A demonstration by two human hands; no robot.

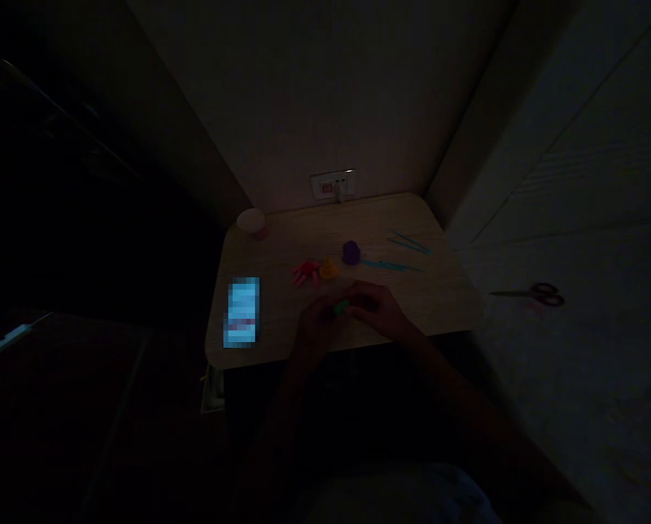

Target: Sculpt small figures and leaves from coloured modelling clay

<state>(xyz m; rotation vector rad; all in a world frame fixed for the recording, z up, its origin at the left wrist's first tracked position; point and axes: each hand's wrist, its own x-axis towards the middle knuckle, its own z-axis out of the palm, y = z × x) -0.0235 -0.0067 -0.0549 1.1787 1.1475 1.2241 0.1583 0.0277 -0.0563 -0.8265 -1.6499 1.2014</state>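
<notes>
Over the front of a small wooden table (282, 342), my left hand (315, 324) and my right hand (377, 309) meet around a small green lump (341, 307), perhaps modelling clay. Both hands are closed, with the fingers of each touching the lump. Just beyond them lie a red and pink piece (306, 271) with finger-like strips, an orange-yellow piece (328, 269) and a round purple lump (351, 252). Thin blue-green strips (394, 266) lie to the right of the purple lump. Dim light hides much finger detail.
A lit phone (242, 313) lies at the table's left. A pale tub (253, 223) stands at the back left corner. Scissors (541, 293) rest on a pale surface to the right. A wall socket (333, 186) with a plug sits behind the table.
</notes>
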